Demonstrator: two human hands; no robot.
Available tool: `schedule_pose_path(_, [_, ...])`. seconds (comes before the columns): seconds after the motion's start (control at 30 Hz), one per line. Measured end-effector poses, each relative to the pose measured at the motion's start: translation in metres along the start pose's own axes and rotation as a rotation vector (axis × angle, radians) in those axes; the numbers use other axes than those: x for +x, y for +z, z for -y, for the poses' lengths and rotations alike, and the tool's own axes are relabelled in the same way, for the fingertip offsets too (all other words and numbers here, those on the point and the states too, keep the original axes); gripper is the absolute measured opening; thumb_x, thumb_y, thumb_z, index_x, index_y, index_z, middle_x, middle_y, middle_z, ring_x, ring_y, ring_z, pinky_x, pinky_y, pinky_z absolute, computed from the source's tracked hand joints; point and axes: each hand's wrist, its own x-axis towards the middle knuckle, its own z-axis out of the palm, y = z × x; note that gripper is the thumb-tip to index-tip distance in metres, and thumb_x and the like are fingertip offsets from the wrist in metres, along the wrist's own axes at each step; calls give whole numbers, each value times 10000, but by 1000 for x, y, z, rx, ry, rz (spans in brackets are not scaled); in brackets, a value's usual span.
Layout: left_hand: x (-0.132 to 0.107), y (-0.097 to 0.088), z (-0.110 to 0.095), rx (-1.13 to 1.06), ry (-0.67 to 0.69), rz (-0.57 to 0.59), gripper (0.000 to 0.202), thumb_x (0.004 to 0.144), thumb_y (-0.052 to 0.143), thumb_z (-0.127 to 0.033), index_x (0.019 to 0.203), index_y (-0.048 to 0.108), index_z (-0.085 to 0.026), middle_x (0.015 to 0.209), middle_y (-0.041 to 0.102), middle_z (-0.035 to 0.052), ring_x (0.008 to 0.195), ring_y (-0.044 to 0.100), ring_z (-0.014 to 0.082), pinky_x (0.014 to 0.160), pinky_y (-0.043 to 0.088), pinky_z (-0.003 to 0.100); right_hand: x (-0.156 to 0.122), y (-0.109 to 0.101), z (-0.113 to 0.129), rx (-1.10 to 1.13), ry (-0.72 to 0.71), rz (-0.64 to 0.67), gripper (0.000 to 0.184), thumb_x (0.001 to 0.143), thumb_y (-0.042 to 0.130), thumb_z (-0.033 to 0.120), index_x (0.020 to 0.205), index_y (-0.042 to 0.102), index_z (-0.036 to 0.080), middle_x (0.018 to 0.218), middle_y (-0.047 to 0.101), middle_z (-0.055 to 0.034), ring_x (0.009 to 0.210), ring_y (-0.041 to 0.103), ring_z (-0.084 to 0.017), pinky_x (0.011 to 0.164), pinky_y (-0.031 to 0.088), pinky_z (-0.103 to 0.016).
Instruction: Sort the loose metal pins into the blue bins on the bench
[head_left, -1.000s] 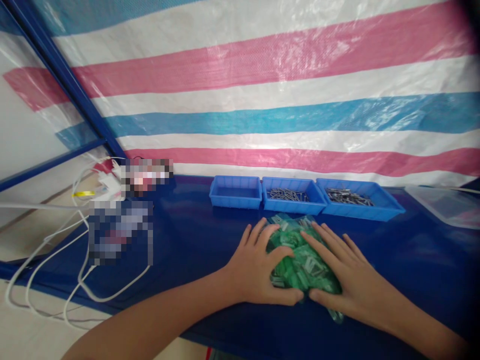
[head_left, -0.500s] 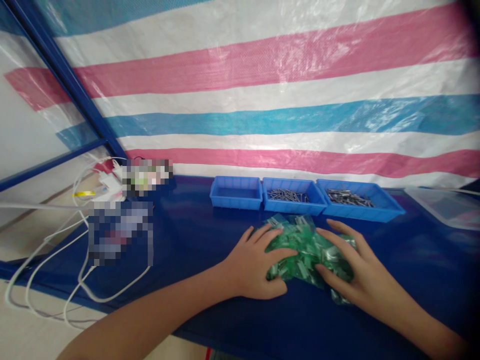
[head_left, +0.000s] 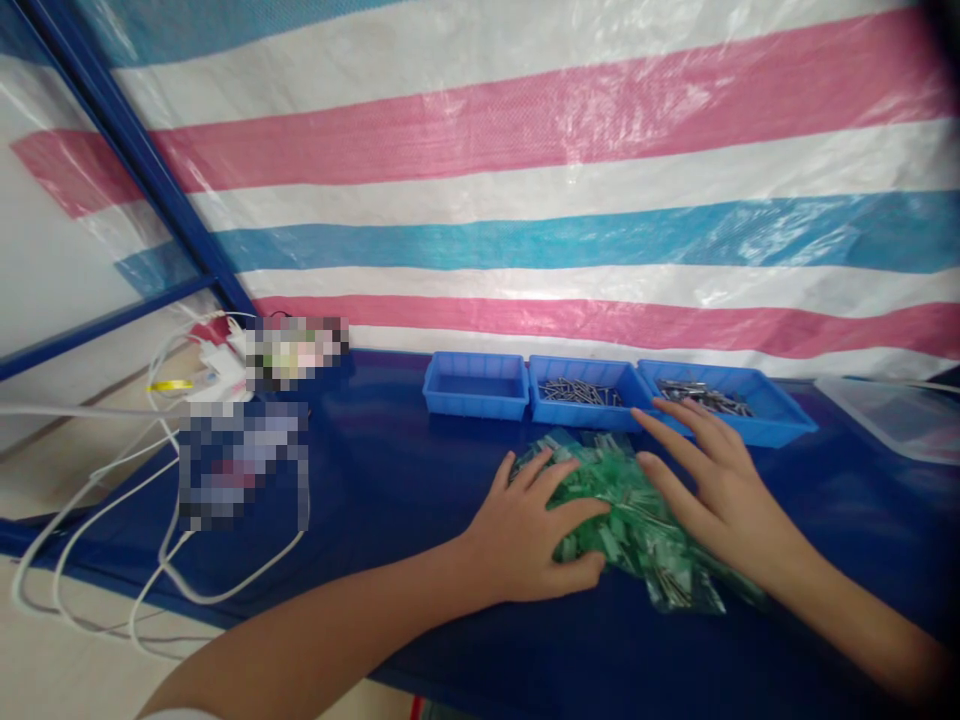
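Observation:
A pile of small clear plastic packets holding green pieces and metal screws lies on the dark blue table. My left hand rests against the pile's left side, its fingers spread over the edge packets. Above the right side of the pile is my right hand, fingers stretched out and apart, nothing gripped in it. Its fingertips are close to the front of the blue bins. Some packets on the right are partly hidden beneath my right hand.
Along the back stand an empty blue bin, a middle bin with screws and a right bin with metal pieces. A clear plastic lid or box sits far right. White cables loop at left, beside blurred items.
My right hand has lifted off the packets and moved slightly up and right. The pile has spread toward the right front. My left hand has shifted a little right.

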Motion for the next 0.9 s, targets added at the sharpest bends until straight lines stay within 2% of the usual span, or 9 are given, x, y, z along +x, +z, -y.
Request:
schedule_pose_path(0.17, [-4, -4, -1, 38, 13, -12, 429, 843, 468, -391, 1255, 540, -295, 1452, 386, 75, 1384, 261, 298, 1099, 170, 589, 35, 14, -27, -201, -140, 94, 393, 908, 428, 294, 1254, 554, 156, 1217, 625, -131, 1245, 474, -315, 1081, 190, -604])
schedule_pose_path(0.33, [-9, -6, 0, 56, 41, 4, 448, 855, 448, -342, 1299, 490, -386, 1480, 350, 32, 1382, 256, 310, 1064, 182, 633, 49, 24, -34, -227, -182, 125, 287, 911, 435, 307, 1041, 635, 149, 1035, 696, -129, 1039, 620, -289, 1083, 180, -592])
schedule_pose_path(0.5, [-12, -3, -1, 56, 39, -9, 497, 832, 460, -592, 1269, 529, -365, 1481, 351, 49, 1377, 245, 344, 1054, 176, 646, 53, 19, -32, -141, -148, 64, 238, 904, 452, 302, 1003, 619, 165, 961, 709, -99, 905, 659, -260, 1073, 244, -561])
schedule_pose_path(0.63, [-14, -4, -4, 65, -12, -14, 467, 846, 475, -549, 1266, 528, -353, 1449, 392, 53, 1352, 287, 344, 1048, 203, 638, 57, -3, -23, -96, -120, -43, 211, 899, 472, 307, 989, 610, 174, 951, 706, -93, 875, 661, -254, 1041, 326, -542])
schedule_pose_path(0.83, [-23, -12, -5, 11, -90, -7, 419, 857, 486, -510, 1237, 531, -338, 1400, 447, 58, 1343, 307, 352, 1051, 190, 668, 48, -66, -2, -64, -78, -145, 192, 888, 518, 332, 989, 605, 193, 980, 693, -86, 926, 657, -251, 1029, 398, -460])
schedule_pose_path(0.9, [-23, -16, -3, -64, -131, -43, 527, 831, 509, -570, 1283, 486, -300, 1415, 423, 87, 1363, 274, 358, 1071, 164, 667, 36, -81, 3, -49, -25, -141, 201, 875, 534, 368, 989, 615, 224, 1018, 687, -68, 996, 643, -266, 1001, 435, -434])
